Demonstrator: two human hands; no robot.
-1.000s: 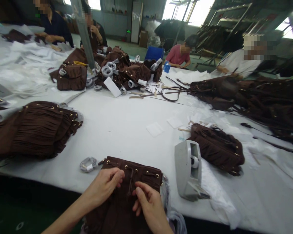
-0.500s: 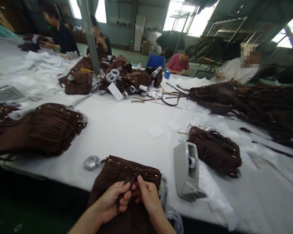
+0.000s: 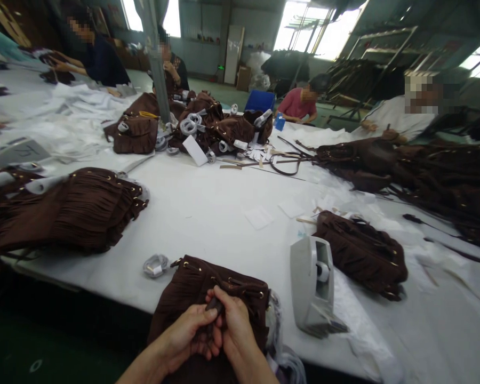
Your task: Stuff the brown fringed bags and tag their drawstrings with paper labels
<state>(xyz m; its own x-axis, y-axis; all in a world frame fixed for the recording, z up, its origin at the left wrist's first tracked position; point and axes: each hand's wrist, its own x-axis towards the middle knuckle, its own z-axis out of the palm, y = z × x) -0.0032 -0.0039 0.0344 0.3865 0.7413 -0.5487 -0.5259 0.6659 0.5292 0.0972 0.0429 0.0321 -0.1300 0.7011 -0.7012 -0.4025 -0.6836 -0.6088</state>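
Observation:
A dark brown drawstring bag [image 3: 174,293] with gold eyelets lies at the table's near edge. Above its front, my two hands meet. My left hand [image 3: 192,328] is closed, its thumb and fingers pinching a dark brown tassel [image 3: 215,304] on the bag's drawstring. From the other side, my right hand [image 3: 237,322] is closed on the same tassel, thumb across the top. The fingers hide most of the tassel and its cord. A wrapped grey coil [image 3: 155,265] rests at the bag's upper left corner, and clear-wrapped material [image 3: 278,320] shows along its right side.
Right of the bag stands a grey tape dispenser [image 3: 302,288], with another brown bag [image 3: 360,250] behind it. Fringed brown bags [image 3: 72,208] lie at left. A heap of bags [image 3: 220,125] fills the table's far side. Several co-workers sit around the table [image 3: 208,208].
My right hand has moved in against my left, and its thumb now lies over the tassel. The view has shifted slightly. A co-worker's hand has appeared at the left edge.

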